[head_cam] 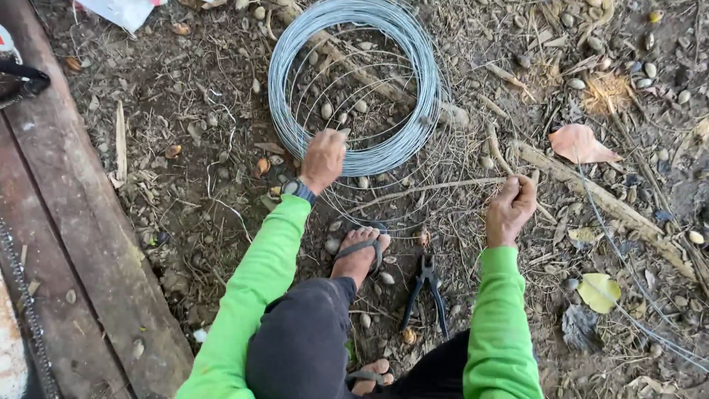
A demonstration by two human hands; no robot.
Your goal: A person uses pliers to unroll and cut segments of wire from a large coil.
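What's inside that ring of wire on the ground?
Inside the wire coil lie bare dirt, pebbles, twigs and a stick. The left hand grips its near edge, covering the ground there.

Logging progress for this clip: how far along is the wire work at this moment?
Done: some turns lie loosened off the grey coil of galvanised wire, spread on the ground. In hand: the left hand grips the coil's near edge, and the right hand is closed on a thin wire strand. Left: the black-handled pliers lie untouched by the sandalled foot; no cut shows.
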